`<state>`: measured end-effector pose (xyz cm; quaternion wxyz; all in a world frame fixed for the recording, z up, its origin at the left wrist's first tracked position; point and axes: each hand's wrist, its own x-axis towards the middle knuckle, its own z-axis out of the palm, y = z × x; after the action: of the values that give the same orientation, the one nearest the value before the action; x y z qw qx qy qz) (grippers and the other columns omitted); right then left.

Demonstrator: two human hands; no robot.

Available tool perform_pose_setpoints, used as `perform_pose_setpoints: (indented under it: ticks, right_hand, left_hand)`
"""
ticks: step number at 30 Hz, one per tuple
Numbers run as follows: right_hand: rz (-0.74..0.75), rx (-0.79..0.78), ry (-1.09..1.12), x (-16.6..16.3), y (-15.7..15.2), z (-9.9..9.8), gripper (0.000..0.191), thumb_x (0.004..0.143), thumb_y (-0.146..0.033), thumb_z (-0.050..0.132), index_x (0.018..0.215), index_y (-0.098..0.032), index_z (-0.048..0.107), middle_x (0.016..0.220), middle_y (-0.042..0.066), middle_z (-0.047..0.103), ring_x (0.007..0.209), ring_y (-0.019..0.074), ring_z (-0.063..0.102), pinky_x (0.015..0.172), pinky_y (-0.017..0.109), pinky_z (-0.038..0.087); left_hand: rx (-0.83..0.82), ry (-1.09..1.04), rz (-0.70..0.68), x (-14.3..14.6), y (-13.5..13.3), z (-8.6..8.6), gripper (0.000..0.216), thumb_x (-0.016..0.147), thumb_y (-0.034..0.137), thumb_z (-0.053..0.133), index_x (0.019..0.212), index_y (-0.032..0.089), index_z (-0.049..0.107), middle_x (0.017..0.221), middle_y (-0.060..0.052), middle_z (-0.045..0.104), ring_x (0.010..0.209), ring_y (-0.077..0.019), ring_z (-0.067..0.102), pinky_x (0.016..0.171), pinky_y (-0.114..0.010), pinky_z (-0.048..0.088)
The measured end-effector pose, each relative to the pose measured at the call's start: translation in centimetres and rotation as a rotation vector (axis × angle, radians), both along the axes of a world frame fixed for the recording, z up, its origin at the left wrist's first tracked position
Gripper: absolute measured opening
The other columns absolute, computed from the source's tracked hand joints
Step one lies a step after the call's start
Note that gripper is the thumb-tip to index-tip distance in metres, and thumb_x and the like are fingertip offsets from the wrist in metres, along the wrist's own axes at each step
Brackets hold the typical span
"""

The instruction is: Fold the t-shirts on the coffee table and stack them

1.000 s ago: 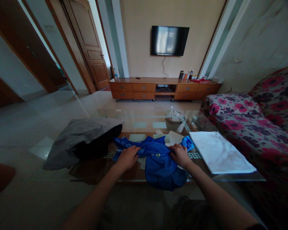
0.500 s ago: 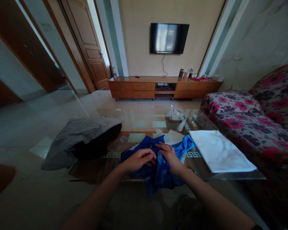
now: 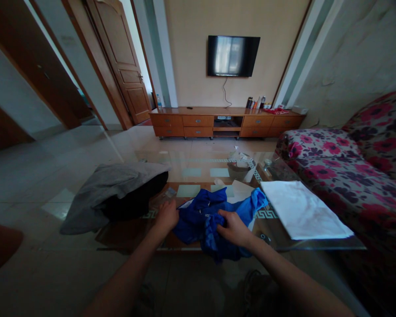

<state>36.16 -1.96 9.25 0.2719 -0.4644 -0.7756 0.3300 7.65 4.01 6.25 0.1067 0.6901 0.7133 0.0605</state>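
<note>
A crumpled blue garment (image 3: 198, 207), dark blue with lighter blue parts, lies at the near edge of the glass table (image 3: 317, 245). My left hand (image 3: 167, 216) is closed on its left edge. On the near side, my right hand (image 3: 233, 226) pinches a bunched fold of the same cloth between thumb and fingers. The garment's exact kind is hard to make out in its folds. To its right is a folded white cloth (image 3: 305, 209). Grey clothing (image 3: 99, 193) with a black part lies in a heap on the left.
A dark round object (image 3: 264, 237) sits by my right wrist. Farther back on or under the glass are a grey bin-like container (image 3: 238, 169) and a small glass jar (image 3: 267, 164). A flowered sofa (image 3: 336, 167) borders the right side. A low wooden cabinet (image 3: 198, 119) stands beyond.
My left hand has moved left to the garment's left edge and closed on it. My right hand has closed from a spread pose onto a fold. The cloth is pulled wider.
</note>
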Motion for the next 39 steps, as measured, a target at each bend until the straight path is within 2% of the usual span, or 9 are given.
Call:
perform_pose_setpoints:
  ticks: [3,7,9,12,15,19,27,35,39]
  right_hand:
    - [0.140,-0.124,0.012,-0.9,-1.3,0.1,0.007,0.079,-0.016,0.066,0.084,-0.020,0.063,0.079,-0.003,0.066,0.071,0.0132,0.060,0.065,0.023,0.041]
    - [0.384,-0.348,0.054,-1.4,-2.1,-0.1,0.029,0.077,-0.038,0.082,0.098,-0.021,0.071,0.089,-0.001,0.071,0.079,0.0162,0.064,0.068,0.024,0.047]
    - [0.303,-0.336,0.176,-1.2,-1.5,-0.3,0.029,0.085,-0.043,0.076,0.104,-0.022,0.070,0.093,0.001,0.071,0.083,0.0175,0.066,0.072,0.027,0.050]
    - [-0.048,-0.075,0.302,-0.4,0.1,-0.7,0.030,0.093,-0.039,0.066,0.119,-0.023,0.062,0.103,0.004,0.068,0.091,0.0196,0.064,0.082,0.033,0.053]
    - [-0.216,0.167,0.237,0.4,1.1,-0.7,0.051,0.094,-0.033,0.065,0.142,-0.027,0.050,0.125,0.009,0.061,0.108,0.0238,0.061,0.097,0.042,0.051]
    - [-0.132,0.316,0.055,0.4,0.7,-0.4,0.072,0.092,-0.027,0.066,0.157,-0.034,0.037,0.149,0.011,0.043,0.139,0.0287,0.042,0.117,0.049,0.037]
    - [-0.095,0.452,-0.216,1.0,0.9,-0.4,0.022,0.086,-0.018,0.065,0.106,-0.025,0.068,0.161,0.006,0.039,0.142,0.0349,0.036,0.112,0.058,0.036]
    - [-0.024,0.512,-0.179,2.8,1.6,1.8,0.005,0.085,-0.022,0.069,0.087,-0.023,0.065,0.123,0.006,0.071,0.134,0.0323,0.049,0.110,0.052,0.034]
    - [-0.097,0.379,-0.102,3.6,2.3,1.5,0.011,0.091,-0.029,0.064,0.082,-0.022,0.065,0.094,0.005,0.072,0.098,0.0250,0.065,0.092,0.040,0.045]
  left_hand:
    - [0.094,-0.244,0.019,0.8,0.7,0.9,0.012,0.095,0.023,0.047,0.101,0.021,0.057,0.091,-0.010,0.067,0.091,-0.0262,0.067,0.084,-0.036,0.046]
    - [0.136,-0.865,-0.026,2.8,0.7,2.5,0.013,0.094,0.036,0.051,0.095,0.023,0.052,0.079,0.000,0.061,0.072,-0.0181,0.060,0.069,-0.027,0.044]
    - [0.025,-1.144,-0.047,3.7,0.2,3.5,0.025,0.091,0.047,0.057,0.097,0.023,0.053,0.074,0.004,0.059,0.064,-0.0147,0.055,0.061,-0.023,0.041]
    - [-0.103,-1.317,-0.112,4.4,-0.8,5.0,0.035,0.087,0.054,0.065,0.102,0.024,0.054,0.074,0.005,0.060,0.059,-0.0114,0.052,0.057,-0.020,0.039]
    - [-0.159,-1.289,-0.265,4.6,-1.6,6.2,0.033,0.088,0.051,0.067,0.101,0.023,0.057,0.080,0.003,0.064,0.063,-0.0107,0.055,0.060,-0.021,0.041]
    - [-0.092,-1.149,-0.504,4.9,-2.4,7.3,0.023,0.090,0.042,0.069,0.095,0.020,0.062,0.092,-0.002,0.068,0.085,-0.0156,0.063,0.076,-0.025,0.048]
    - [0.161,-0.765,-0.544,4.8,-2.9,8.1,0.013,0.090,0.034,0.068,0.095,0.022,0.071,0.095,-0.002,0.074,0.092,-0.0197,0.068,0.087,-0.030,0.049]
    - [0.306,-0.556,-0.481,2.5,-1.4,7.3,0.019,0.097,0.035,0.059,0.105,0.025,0.072,0.102,-0.003,0.076,0.098,-0.0227,0.070,0.090,-0.033,0.049]
    - [0.332,-0.535,-0.413,1.5,-0.8,7.5,0.020,0.093,0.040,0.064,0.101,0.024,0.073,0.101,-0.005,0.076,0.097,-0.0240,0.070,0.089,-0.034,0.050]
